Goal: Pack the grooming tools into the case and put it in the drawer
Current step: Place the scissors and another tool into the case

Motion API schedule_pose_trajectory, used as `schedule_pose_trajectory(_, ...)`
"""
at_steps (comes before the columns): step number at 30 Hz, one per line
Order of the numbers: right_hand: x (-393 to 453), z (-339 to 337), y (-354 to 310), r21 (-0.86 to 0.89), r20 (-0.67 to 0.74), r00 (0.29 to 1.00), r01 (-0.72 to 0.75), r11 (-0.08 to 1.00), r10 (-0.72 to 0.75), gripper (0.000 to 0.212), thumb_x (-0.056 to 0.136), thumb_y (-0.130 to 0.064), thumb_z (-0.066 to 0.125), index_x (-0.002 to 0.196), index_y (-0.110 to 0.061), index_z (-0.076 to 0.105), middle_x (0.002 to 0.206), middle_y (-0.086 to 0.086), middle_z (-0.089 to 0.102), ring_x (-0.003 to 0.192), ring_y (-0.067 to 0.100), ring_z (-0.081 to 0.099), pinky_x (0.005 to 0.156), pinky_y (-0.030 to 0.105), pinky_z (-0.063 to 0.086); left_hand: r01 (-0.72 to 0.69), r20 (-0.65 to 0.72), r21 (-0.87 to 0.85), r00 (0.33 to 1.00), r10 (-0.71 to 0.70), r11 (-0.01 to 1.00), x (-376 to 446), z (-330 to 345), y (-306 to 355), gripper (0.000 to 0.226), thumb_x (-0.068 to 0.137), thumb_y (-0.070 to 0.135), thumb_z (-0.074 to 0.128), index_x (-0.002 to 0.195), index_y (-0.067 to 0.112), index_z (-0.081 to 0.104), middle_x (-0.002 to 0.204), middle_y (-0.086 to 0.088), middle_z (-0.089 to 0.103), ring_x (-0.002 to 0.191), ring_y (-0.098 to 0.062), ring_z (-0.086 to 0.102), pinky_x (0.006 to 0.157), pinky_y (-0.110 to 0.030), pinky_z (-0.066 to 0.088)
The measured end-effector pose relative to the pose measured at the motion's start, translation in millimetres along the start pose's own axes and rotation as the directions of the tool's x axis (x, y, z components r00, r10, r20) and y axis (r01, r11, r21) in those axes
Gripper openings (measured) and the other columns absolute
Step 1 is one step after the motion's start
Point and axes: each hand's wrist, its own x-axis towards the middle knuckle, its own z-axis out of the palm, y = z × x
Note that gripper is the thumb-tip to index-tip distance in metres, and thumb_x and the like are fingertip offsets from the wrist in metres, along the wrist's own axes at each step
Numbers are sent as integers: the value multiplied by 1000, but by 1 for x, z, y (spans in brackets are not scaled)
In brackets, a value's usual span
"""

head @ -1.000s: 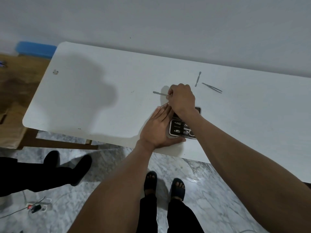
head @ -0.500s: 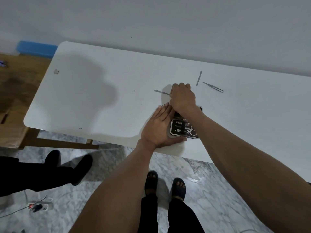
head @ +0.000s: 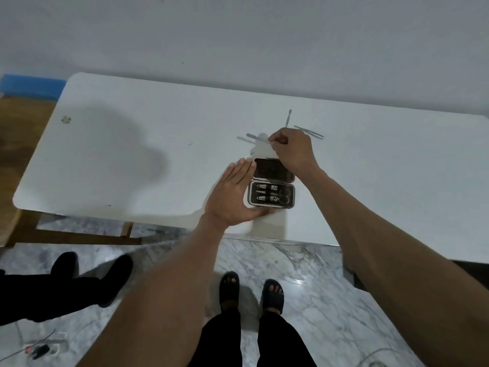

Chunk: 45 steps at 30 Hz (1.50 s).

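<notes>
In the head view, the open black grooming case with a silver metal rim (head: 272, 185) is seen on the white table top (head: 158, 144), near its 6 o'clock edge. More of the case is uncovered than half a second ago, when both hands lay over it: its dark empty lid half is now shown at 12 o'clock of the tray half, where clippers and small scissors are strapped in.

The left hand (head: 232, 194) is laid flat against the case's 9 o'clock side, fingers straight and together, thumb along the near edge. The right hand (head: 291, 149) has been raised off the case towards 12 o'clock; its fingers are curled and a thin flat silver metal file (head: 255, 138) is pinched at its end. The file's blurred double outline makes its exact pose hard to read.

A slim silver cuticle tool (head: 288, 118) and silver tweezers (head: 309, 132) are left on the table at 12 and 1 o'clock of the right hand. A fine pointed tool (head: 248, 155) is partly hidden by the left fingertips. The drawer cannot be made out.
</notes>
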Motion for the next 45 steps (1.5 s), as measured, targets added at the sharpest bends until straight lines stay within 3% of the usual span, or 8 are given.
schedule_pose_trajectory(5,-29,-19,18,79,-59,994,-82,994,87,16,90,-11,61,94,-13,77,86,-7,68,84,6,60,75,14,40,1,-10,-6,1000,-1,1000,-2,1,1,117,78,84,60,157,0,37,165,-14,36,156,-26,30,129,-46,22)
schedule_pose_trajectory(11,-62,-25,46,163,-86,979,-172,972,187,15,90,-11,62,92,-14,77,84,-7,70,80,5,61,62,1,37,19,24,2,1000,-19,1000,-3,3,0,121,76,87,57,160,4,30,169,-10,29,159,-20,21,130,-45,18)
schedule_pose_trajectory(18,-75,-22,59,151,-110,952,-267,952,285,19,89,-11,59,90,-16,78,92,-4,73,84,8,61,63,7,37,34,36,-5,999,-33,999,-4,3,0,124,75,91,52,161,5,28,170,-9,26,159,-18,18,132,-42,13)
schedule_pose_trajectory(33,-65,-13,54,97,-100,940,-317,944,326,22,84,-11,62,82,-26,77,90,-3,74,77,13,61,68,20,43,26,21,-15,999,-25,1000,-3,3,0,122,75,89,55,161,5,30,169,-9,29,159,-20,21,131,-44,16)
schedule_pose_trajectory(40,-65,-21,54,95,-85,940,-323,942,331,22,83,-9,61,89,-21,79,92,-3,71,85,13,58,60,12,37,27,13,-13,1000,-27,1000,-3,4,-1,123,74,88,58,160,4,32,168,-10,31,158,-21,23,130,-44,18)
schedule_pose_trajectory(45,-64,-26,57,79,-82,935,-339,938,345,26,84,-7,58,87,-22,78,96,-4,69,87,13,58,64,17,40,33,25,-9,999,-33,999,-2,3,0,124,74,88,59,160,4,30,169,-9,29,159,-20,21,131,-43,16)
